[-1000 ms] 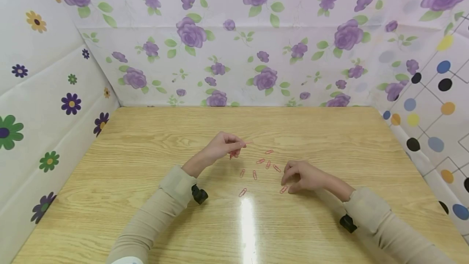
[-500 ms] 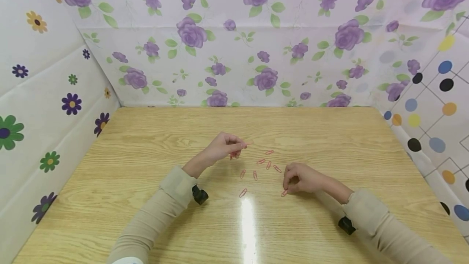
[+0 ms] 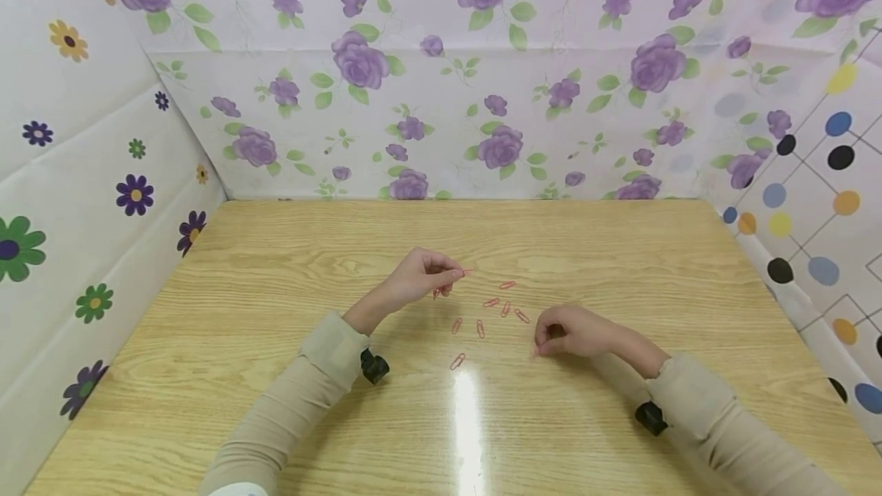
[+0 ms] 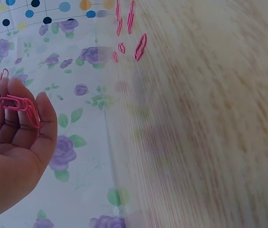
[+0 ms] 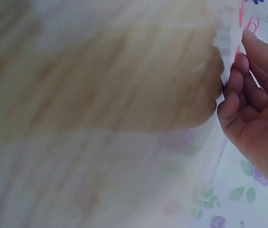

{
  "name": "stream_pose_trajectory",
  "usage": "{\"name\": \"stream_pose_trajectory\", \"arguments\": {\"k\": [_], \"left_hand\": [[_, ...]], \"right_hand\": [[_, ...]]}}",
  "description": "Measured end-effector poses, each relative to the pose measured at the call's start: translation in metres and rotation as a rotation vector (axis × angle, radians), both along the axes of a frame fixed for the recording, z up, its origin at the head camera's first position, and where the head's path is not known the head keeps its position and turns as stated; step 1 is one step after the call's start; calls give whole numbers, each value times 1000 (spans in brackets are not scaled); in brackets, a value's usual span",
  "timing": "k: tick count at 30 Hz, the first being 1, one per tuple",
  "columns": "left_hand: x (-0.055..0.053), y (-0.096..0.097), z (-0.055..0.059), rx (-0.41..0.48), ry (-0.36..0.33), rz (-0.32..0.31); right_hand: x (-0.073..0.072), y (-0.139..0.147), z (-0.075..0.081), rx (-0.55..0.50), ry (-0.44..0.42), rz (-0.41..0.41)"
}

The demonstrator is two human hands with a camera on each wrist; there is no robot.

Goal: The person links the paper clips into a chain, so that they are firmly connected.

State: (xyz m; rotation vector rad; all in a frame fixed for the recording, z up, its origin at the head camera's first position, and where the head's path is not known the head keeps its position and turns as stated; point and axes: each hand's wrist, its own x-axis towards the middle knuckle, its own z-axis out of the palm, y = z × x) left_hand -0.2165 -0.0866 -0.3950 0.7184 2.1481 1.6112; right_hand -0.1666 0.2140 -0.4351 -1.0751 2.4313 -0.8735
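Note:
My left hand (image 3: 422, 278) pinches a pink paper clip (image 4: 4, 73) between thumb and index finger, its end poking out past the fingertips. Linked pink clips (image 4: 14, 103) hang from it against the curled fingers in the left wrist view. Over to the right, my right hand (image 3: 577, 331) holds another pink paper clip (image 3: 534, 354) by thumb and fingertips, close over the tabletop. Its looped end (image 5: 253, 24) shows beyond the thumb in the right wrist view. Between the hands lie several loose paper clips (image 3: 480, 328), flat and apart from one another.
The wooden table (image 3: 331, 236) runs back to a flowered cloth wall (image 3: 441, 98), with patterned cloth on both sides. One loose clip (image 3: 458, 362) lies nearest the front, by a bright light reflection (image 3: 468, 427). Black wrist cameras (image 3: 374, 366) sit under both sleeves.
The fingers of my right hand have come together on the right-hand paper clip and brought it slightly up from where it lay. My left hand has stayed in place with its clips.

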Motion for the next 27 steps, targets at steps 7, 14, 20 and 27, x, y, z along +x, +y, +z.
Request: {"name": "stream_pose_trajectory", "arguments": {"k": [7,14,20,27], "left_hand": [[1,0,-1,-39,88,13],[6,0,6,-71,128,46],[19,1,25,-67,176,3],[20,1,27,-67,162,9]], "right_hand": [[-8,-2,4,-72,-17,-47],[-17,-10,9,-155,-35,-100],[-20,-16,18,-186,-170,-214],[-16,-27,42,-186,-206,-273]]}}
